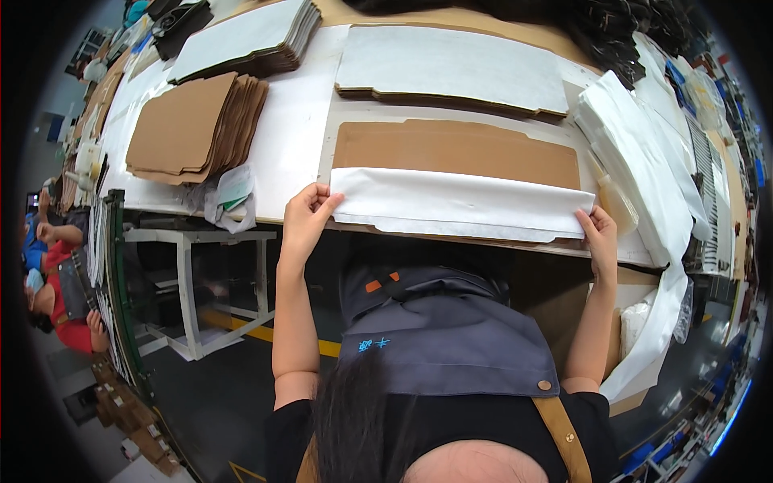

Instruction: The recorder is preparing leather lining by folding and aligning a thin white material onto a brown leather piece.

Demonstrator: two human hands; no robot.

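A long white sheet with a folded edge lies across the near part of a flat brown panel on the table. My left hand pinches the sheet's left end between thumb and fingers. At the opposite end, my right hand grips the right corner in the same way. The sheet is stretched fairly straight between both hands. Brown edges of the panel, or of pieces under it, show below the sheet near the table's front edge.
Behind the panel lies a stack of white-topped brown panels. Brown pieces and another white-topped stack stand left. White sheets and a pale plastic bottle are right. Black material sits far right. A person in red is leftward.
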